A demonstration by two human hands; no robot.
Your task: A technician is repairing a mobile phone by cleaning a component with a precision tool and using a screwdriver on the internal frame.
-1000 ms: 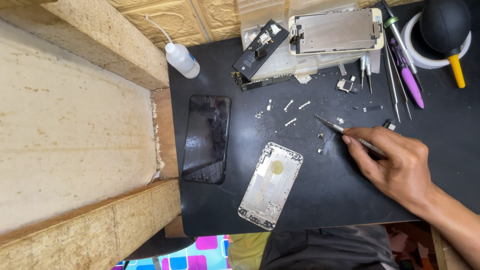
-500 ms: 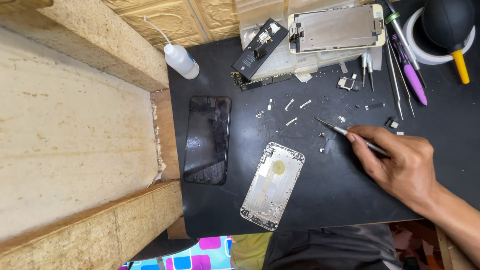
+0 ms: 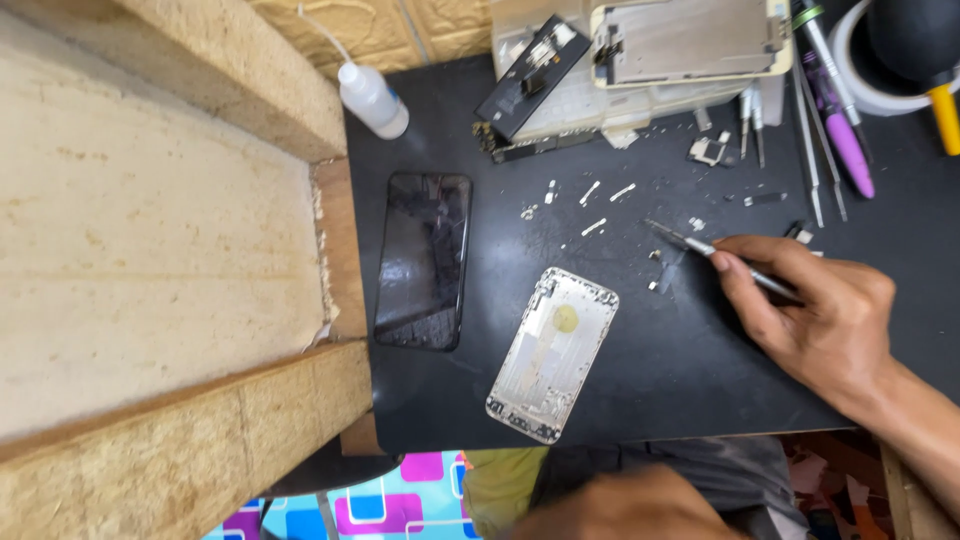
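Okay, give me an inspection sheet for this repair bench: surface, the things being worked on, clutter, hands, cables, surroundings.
Surface: black work mat, dotted with tiny loose parts.
Job's things: tweezers in the right hand, tips near small screws; empty silver phone housing lying open side up; dark phone screen left of it.
Clutter: white squeeze bottle, battery, second housing, purple screwdriver, black air blower.
Hands: right hand grips the tweezers; left hand low at the frame's bottom, blurred, grip unclear.
Cables: nothing seen.
Surroundings: pale wooden ledges at left.
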